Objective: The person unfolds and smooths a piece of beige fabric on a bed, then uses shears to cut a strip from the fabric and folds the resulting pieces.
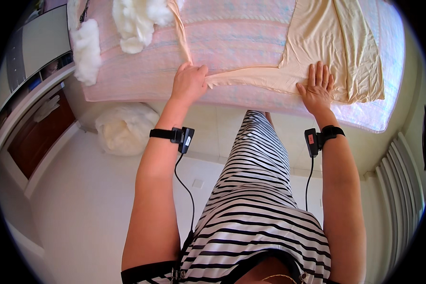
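Observation:
A cream-coloured piece of thin fabric (pixel 323 39) lies over the right part of a pink quilted mattress (pixel 234 46). From it a narrow strip stretches left to my left hand (pixel 190 81), whose fingers are closed on the fabric. Another twisted length of the same fabric runs from that hand towards the far side. My right hand (pixel 318 87) rests palm down on the wider part of the fabric, fingers spread, near the mattress's front edge. White fluffy stuffing (pixel 133 25) lies at the upper left of the mattress, with another piece (pixel 87 53) at its left edge.
A bag of white stuffing (pixel 126 129) stands on the floor below the mattress. On the left is a cabinet with a dark red panel (pixel 44 131). A ribbed white radiator (pixel 399 206) stands at the right. Cables hang from both wrist devices.

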`<action>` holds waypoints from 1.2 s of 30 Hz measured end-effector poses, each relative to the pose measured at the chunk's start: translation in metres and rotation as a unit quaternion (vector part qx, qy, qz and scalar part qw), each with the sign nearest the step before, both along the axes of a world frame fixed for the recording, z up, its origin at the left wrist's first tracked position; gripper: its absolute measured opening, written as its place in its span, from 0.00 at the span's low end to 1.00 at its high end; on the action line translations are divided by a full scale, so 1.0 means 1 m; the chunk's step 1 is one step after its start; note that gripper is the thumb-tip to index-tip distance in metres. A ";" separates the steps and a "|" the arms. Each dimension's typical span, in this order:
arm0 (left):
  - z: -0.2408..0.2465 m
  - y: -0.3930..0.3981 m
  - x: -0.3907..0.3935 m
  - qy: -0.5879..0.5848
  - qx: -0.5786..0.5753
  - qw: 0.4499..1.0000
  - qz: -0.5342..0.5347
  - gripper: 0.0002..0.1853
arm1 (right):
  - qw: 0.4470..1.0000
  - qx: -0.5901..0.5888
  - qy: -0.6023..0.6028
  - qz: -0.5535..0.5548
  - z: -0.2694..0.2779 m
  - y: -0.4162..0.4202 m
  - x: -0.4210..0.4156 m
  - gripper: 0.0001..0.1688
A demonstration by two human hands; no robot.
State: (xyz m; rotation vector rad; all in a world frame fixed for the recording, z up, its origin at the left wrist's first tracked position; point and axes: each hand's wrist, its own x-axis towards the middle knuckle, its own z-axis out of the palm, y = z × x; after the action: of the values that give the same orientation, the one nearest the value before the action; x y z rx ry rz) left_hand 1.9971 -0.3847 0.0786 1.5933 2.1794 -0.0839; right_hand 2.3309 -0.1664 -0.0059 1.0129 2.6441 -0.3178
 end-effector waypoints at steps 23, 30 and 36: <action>-0.036 -0.138 -0.044 0.062 0.071 0.867 0.490 0.24 | 0.989 0.067 0.129 0.032 -0.033 0.000 0.012 0.47; -0.053 -0.085 -0.046 -0.107 0.074 0.826 0.549 0.16 | 0.987 0.080 0.131 0.054 -0.037 0.004 0.011 0.48; -0.014 -0.119 -0.061 -0.321 0.186 0.732 0.572 0.09 | 0.992 0.064 0.106 0.032 -0.029 -0.002 0.008 0.49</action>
State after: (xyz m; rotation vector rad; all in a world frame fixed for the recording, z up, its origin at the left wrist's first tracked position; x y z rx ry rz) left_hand 1.9359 -0.5038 0.0647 0.0566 2.2058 1.1405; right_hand 2.3385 -0.1687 -0.0354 0.9777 2.9149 -0.2558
